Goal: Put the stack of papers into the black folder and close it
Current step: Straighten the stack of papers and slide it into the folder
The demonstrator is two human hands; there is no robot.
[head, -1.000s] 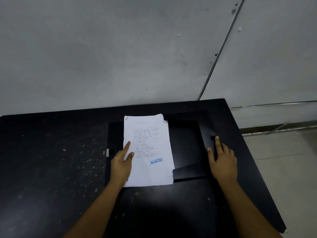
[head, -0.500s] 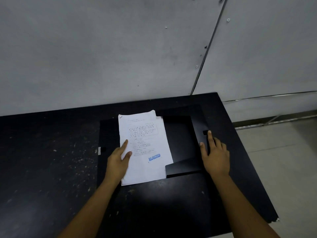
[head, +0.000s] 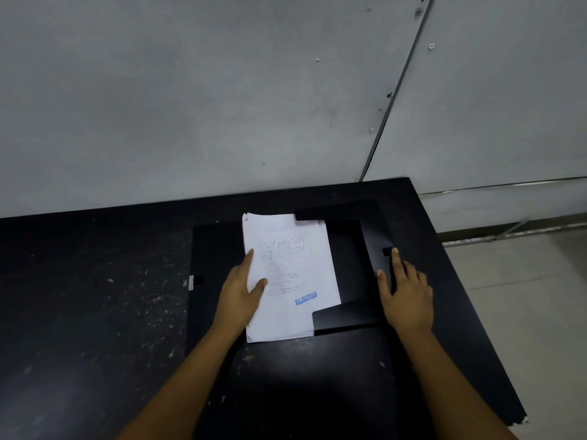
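Grey wall panels [head: 222, 90] behind a black table [head: 95, 312], scuffed with pale specks. Black folder [head: 346, 255] lies open flat on the table. Stack of papers [head: 292, 258] sits on the folder's middle, its right corners tucked under the folder's top and bottom flaps; blue "REJECTED" stamp [head: 306, 298] near the lower right. Left hand [head: 238, 293] flat on the papers' left edge, fingers loosely spread, thumb on the sheet. Right hand [head: 406, 293] flat on the folder's right flap, fingers spread, gripping nothing.
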